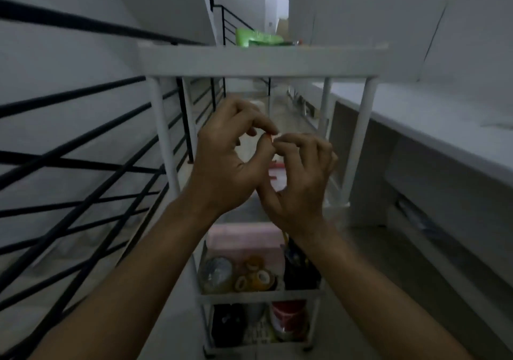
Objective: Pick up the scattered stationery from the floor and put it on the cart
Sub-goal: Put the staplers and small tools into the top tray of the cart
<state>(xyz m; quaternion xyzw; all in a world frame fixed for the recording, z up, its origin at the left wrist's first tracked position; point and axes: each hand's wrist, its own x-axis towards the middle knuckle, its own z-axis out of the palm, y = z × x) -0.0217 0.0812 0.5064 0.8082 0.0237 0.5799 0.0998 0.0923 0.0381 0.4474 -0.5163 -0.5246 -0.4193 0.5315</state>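
White-and-orange small item point(273, 136), type unclear, was pinched between left hand point(230, 160) and right hand point(298, 182) fingertips above tiered white metal cart point(261, 60). Placing step judged underway; next, release onto a shelf was called for.

A white cart point(261, 60) with tiered shelves stands on the floor beside a black railing. On its top shelf lies a green pack point(256, 37), seen only edge-on over the rim. A lower shelf holds a pink box point(244, 241), a clear tape roll point(218, 272), several small tape rolls point(256, 276) and a dark object point(298, 269). The bottom shelf carries a black item point(229, 323) and a red-topped container point(288, 318).
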